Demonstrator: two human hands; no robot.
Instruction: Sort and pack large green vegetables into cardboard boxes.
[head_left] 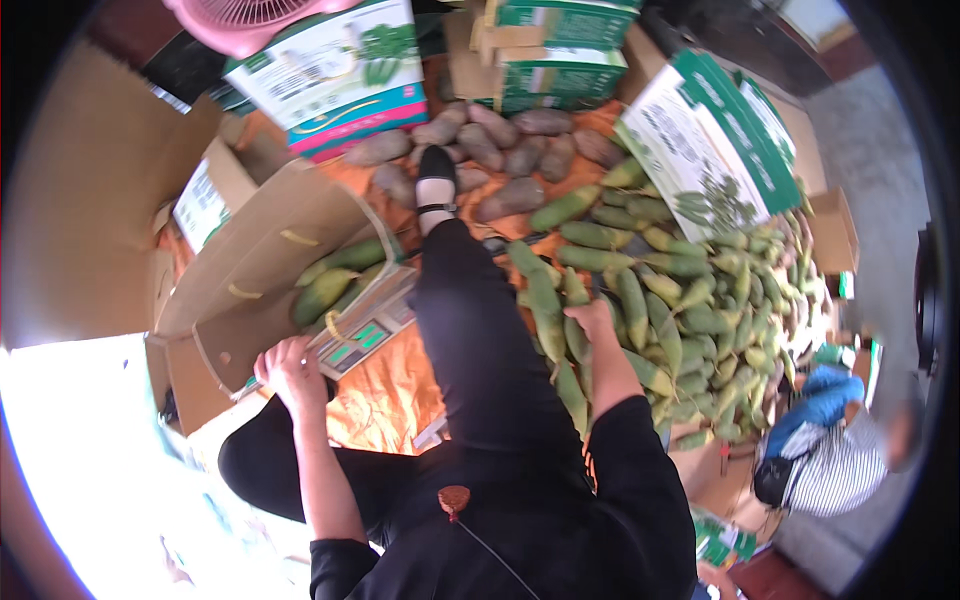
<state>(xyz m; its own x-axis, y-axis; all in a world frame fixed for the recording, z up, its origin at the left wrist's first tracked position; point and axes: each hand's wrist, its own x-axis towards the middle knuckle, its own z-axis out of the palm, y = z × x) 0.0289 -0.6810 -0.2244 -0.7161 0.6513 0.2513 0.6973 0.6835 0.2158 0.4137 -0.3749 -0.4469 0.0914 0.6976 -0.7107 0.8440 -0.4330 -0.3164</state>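
Observation:
On the right, my right hand (592, 318) reaches into a large pile of green radishes (700, 320). Its thumb lies against a green radish (575, 290) and the fingers curl down, partly hidden; a small dark patch shows just beyond them. My left hand (293, 372) has its fingers bent over the near rim of an open cardboard box (270, 240). A few green radishes (328, 290) lie inside this box. Against the box's right side is a scale (365, 345) with lit green displays.
Reddish-brown tubers or radishes (480, 145) lie on an orange sheet (385, 405) around my outstretched foot (436, 185). Printed cartons (340, 75) and a pink fan (240, 20) stand at the far side. A carton (700, 145) leans over the pile. Another person (835, 450) is at the right.

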